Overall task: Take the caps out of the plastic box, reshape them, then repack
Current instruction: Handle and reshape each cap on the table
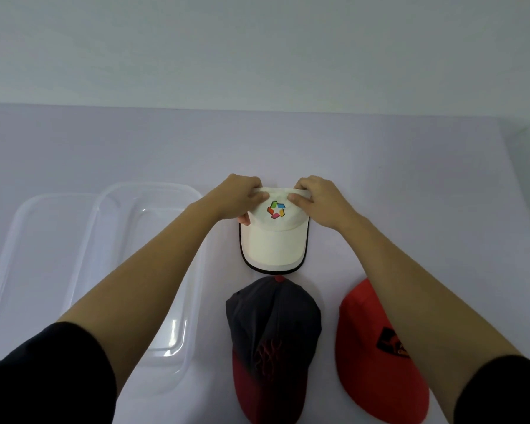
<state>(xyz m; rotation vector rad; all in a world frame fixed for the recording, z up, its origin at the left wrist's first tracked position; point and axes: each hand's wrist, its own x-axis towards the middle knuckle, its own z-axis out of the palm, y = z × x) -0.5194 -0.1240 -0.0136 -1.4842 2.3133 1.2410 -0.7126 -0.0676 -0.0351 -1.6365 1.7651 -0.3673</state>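
Room lies beyond and right; plastic box (pixel 150 186) blocks left, dark cap (pixel 273 316), red cap (pixel 367 347) nearside.

You face a plain lilac worktop (pixel 410 179) against a blank white wall (pixel 257 50); what kind of room it is can't be told.

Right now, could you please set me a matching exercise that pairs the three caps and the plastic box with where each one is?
Things:
1. white cap
2. grey and red cap
3. red cap
4. clear plastic box

Places:
A. far left, with no cap in it
B. gripped at its crown by the left hand and the right hand
C. far right, partly under the right forearm
D. just on the near side of the white cap's brim

Pairs: 1-B, 2-D, 3-C, 4-A
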